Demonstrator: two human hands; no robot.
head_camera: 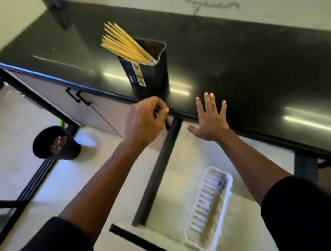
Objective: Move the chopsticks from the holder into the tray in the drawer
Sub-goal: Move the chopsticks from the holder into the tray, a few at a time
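Observation:
Several pale wooden chopsticks [125,43] lean left out of a dark holder [148,66] standing on the black counter [235,58] near its front edge. Below the counter the drawer [176,187] stands pulled out, with a white ribbed tray [209,208] lying in it; something thin lies in the tray, blurred. My left hand [146,121] hovers just below the holder at the counter's edge, fingers curled with nothing seen in them. My right hand [210,119] is spread flat with straight fingers over the counter's edge above the drawer.
A black bucket [55,144] with something inside stands on the tiled floor at the left. White cabinet doors with black handles [78,97] sit under the counter to the left. A marbled wall runs behind the counter.

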